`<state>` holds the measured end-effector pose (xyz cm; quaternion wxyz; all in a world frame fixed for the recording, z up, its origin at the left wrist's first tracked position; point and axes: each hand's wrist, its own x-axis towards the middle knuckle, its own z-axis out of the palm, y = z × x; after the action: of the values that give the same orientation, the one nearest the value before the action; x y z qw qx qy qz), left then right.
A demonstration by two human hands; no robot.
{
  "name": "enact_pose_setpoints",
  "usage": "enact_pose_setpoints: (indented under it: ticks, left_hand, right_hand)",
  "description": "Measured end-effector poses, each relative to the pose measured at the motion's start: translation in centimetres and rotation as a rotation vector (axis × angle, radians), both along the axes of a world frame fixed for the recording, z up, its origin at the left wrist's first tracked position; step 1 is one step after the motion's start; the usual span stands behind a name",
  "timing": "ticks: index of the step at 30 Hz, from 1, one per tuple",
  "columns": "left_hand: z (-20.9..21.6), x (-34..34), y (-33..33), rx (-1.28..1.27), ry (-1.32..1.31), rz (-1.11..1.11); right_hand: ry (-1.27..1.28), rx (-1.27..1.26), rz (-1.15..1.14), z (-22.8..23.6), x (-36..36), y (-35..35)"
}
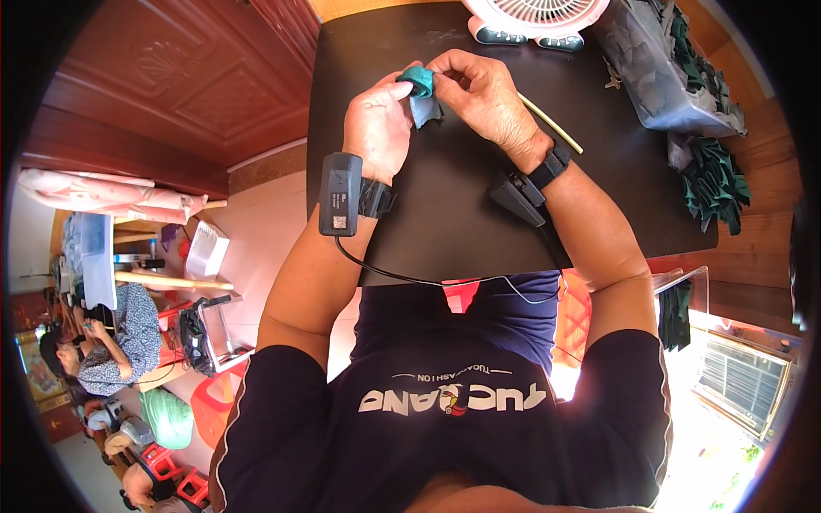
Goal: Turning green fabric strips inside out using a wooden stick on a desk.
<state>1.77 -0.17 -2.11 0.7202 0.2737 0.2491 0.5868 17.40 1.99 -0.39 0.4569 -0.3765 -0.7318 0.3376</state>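
At the far left of the frame, a person in a dark patterned shirt sits bent over, arms forward. A red-brown carved door fills the upper left. Right of it, the left hand is raised over the dark worktop, a black strapped device at its wrist; its grip is narrow, thumb and fingers pinching the left side of a green cloth.

The cloth, at the upper centre of the frame, is small, soft and deep teal green, curled over into a rounded loop with a shadowed hollow. Below the loop hangs a flat, pale grey-blue flap with an uneven lower edge; whether it is the same piece cannot be told.

Just beside, the right hand closes its grip, thumb and forefinger together, on the cloth's right edge. Farther right come a pale fan, a thin yellowish stick, a clear bin of grey and green scraps, and a bunch of dark green pieces.
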Motion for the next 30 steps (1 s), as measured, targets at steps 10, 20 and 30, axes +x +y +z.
enact_pose_setpoints:
  ticks: [10, 20, 30]
  left_hand:
    - [0.4, 0.6, -0.8, 0.086, -0.068, -0.175]
    - [-0.3, 1.6, -0.7, 0.162, 0.067, 0.045]
    - [-0.9, 1.0, -0.3, 0.071, 0.188, 0.140]
  right_hand:
    - [0.069, -0.082, 0.055, -2.0, 0.3, 2.0]
    - [-0.073, 0.139, -0.179, -1.4, -0.6, 0.5]
    - [-0.226, 0.254, -0.242, -0.8, -0.3, 0.3]
